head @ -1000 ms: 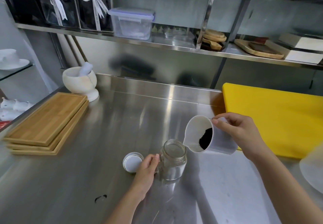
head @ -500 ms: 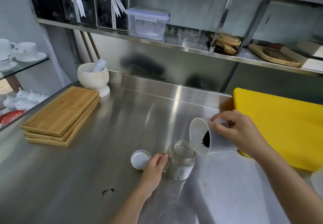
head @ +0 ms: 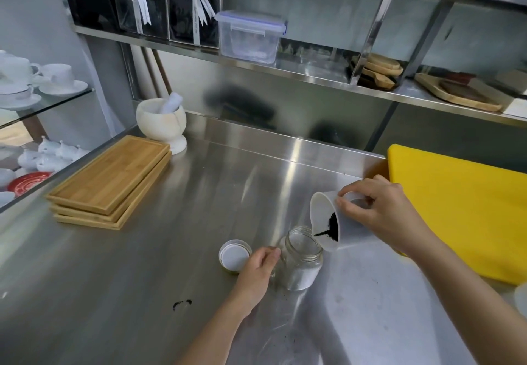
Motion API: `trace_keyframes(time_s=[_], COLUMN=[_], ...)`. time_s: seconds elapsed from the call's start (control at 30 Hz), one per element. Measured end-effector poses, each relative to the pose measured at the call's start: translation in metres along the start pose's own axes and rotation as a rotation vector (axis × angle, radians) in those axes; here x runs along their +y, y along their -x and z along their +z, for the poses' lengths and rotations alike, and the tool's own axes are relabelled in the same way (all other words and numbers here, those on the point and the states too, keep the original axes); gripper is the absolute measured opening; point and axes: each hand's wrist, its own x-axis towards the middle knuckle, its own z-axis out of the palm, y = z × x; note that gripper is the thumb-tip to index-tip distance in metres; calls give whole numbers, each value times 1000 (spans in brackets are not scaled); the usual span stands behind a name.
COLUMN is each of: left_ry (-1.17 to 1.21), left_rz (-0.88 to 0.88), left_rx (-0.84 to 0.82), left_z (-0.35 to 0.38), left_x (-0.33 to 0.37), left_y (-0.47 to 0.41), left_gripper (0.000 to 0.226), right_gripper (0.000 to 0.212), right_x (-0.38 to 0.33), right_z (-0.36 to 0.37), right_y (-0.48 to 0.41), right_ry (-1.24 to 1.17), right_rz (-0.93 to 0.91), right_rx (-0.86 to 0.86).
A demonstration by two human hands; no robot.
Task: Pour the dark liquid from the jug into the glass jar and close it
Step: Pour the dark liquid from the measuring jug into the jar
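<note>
Now, from my head camera, my right hand [head: 379, 216] is clenched around the white jug [head: 328, 222], fingers curled over its rim and wall, holding it tipped well over so its mouth faces left and down toward the glass jar [head: 301, 259]. The jug's long axis lies nearly level, spout just above the jar's right rim. The dark contents [head: 330, 226] cling low inside the jug and trail in a thin tongue toward the lip; they look grainy rather than runny, so I judge they may slide in a clump. The jug seems light, stiff plastic, easy to steer by its rim.

My left hand [head: 256, 270] steadies the jar from its left side, fingers resting against the glass; whether they wrap fully round I cannot tell. The jar stands upright on the steel counter [head: 142, 279], mouth open upward. Glass is smooth and breakable, so bracing it low on the wall suits. Its white lid [head: 234, 256] lies just beside my left hand, underside up.
</note>
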Motion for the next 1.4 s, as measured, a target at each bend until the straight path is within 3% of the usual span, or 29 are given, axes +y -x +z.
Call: trace_keyframes(time_s=[0.63, 1.4], left_ry=[11, 1], left_rz=[6, 28], left_rx=[35, 23], left_z=[4, 3], left_x=[0, 2], left_y=[4, 4], left_gripper=[21, 21], right_gripper=[12, 7], right_x=[4, 0], right_z=[17, 24], right_y=[-4, -15], right_ry=[149, 158], right_rz=[-184, -262], right_rx=[33, 1])
